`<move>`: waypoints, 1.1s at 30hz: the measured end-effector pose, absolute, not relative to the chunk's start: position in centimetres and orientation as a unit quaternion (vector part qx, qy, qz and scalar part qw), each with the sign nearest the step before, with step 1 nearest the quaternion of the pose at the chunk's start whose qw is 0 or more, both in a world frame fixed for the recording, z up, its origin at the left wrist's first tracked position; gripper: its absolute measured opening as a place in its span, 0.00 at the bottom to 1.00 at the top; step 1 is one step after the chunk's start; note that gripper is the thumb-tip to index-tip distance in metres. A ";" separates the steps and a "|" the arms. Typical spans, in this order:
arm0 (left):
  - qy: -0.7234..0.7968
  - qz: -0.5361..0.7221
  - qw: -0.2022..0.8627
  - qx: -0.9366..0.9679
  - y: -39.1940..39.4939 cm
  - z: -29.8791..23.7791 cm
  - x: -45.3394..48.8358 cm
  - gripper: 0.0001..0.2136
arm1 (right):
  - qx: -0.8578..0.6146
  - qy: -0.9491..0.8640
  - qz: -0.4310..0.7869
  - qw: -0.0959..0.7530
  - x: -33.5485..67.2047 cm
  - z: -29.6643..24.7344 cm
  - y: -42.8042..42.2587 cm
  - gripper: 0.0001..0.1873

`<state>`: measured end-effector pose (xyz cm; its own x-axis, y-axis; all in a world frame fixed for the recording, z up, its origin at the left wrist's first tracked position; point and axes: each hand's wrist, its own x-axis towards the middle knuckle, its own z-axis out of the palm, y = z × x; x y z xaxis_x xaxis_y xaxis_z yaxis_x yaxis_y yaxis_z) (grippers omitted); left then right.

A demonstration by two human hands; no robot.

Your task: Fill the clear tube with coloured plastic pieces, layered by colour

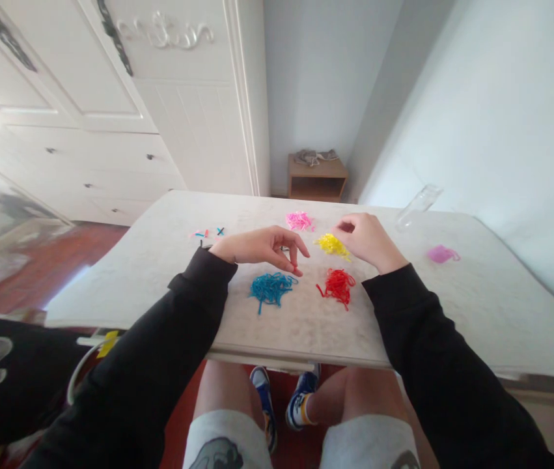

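Note:
My left hand hovers over the middle of the table, thumb and fingertips pinched around a small red piece. Just below it lies a heap of blue strings. At the right edge of a pile of short yellow pieces, my right hand has its fingers curled together in a pinch; what they hold, if anything, is hidden. Nearer to me is a heap of red strings, and farther off a pile of pink pieces. Dark bits show partly behind my left hand.
Small crossed blue and black pieces lie at the left on the white table. A clear glass stands at the back right, with a purple item nearer. White cabinets and a small wooden stand are beyond.

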<state>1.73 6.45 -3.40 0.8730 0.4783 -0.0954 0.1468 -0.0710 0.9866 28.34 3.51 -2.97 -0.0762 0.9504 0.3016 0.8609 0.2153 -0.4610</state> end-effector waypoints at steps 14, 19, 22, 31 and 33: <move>0.204 0.204 0.361 0.887 0.9 -3.0 10.7 0.07 | -0.624 -0.706 0.108 0.318 29.3 -3.8 4.2 0.08; 0.267 0.245 0.310 0.879 -0.7 -2.3 9.8 0.06 | -0.621 -0.706 0.111 0.321 29.4 -3.6 4.1 0.09; 0.344 0.289 0.273 0.851 -0.8 -2.3 6.2 0.05 | -0.622 -0.708 0.112 0.317 29.3 -3.4 4.1 0.08; 0.642 0.367 0.124 0.662 5.9 -5.4 -11.7 0.13 | -0.610 -0.726 0.104 0.300 29.1 -3.4 4.1 0.09; 0.666 0.346 0.138 0.647 6.7 -6.4 -13.7 0.15 | -0.602 -0.733 0.106 0.299 29.1 -3.5 4.2 0.09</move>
<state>-13.69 6.70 -6.36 -0.1258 0.9564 0.2635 0.7658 -0.0752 0.6387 29.09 4.19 -3.50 -0.0965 0.9454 0.3112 0.8190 0.2531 -0.5149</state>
